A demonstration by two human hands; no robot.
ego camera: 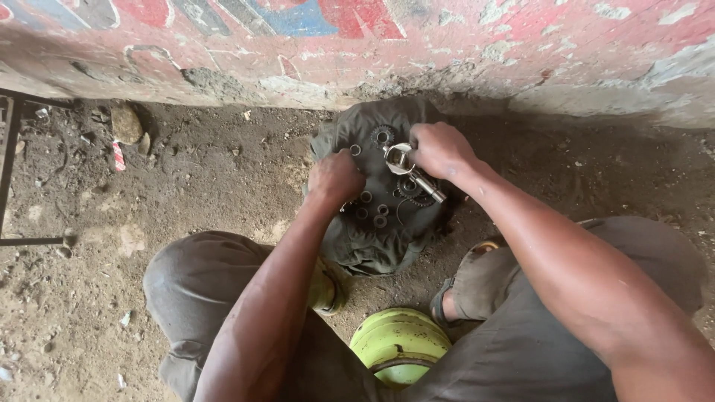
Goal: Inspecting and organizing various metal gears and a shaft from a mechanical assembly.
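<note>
Head view, looking down at a person squatting on a dirt floor [208, 171] before a painted, flaking wall [447, 52].

- Cloth [372, 238]: dark olive rag, lying spread on the dirt at the foot of the wall and carrying small oily parts.
- Parts on the cloth: a small gear [383, 135] near the far edge; a larger toothed gear [414, 192] under the shiny piece; several small rings or bushings [374, 212] lying loose in the middle.
- Connecting rod [408, 167]: bright metal, ring end uppermost, shank slanting down toward the right, lying over the larger gear.
- Right hand [441, 149]: fingers are curling closed around the ring end of the connecting rod, pinching it from above.
- Left hand [335, 177]: knuckles up, fingers are folding down onto the cloth just beside the rings; whether it is pinching a part, I cannot tell.
- Green cylinder [398, 344]: rounded yellow-green top, standing between the person's knees, well apart from the cloth.
- Stone [126, 123] and a red-and-white scrap [118, 156]: lying on the dirt at far left.

Handling note, as a judgement: the loose rings are sitting close to the rod, so lifting it straight up is safer than dragging it; keeping the cloth flat is stopping parts rolling into the dirt.
</note>
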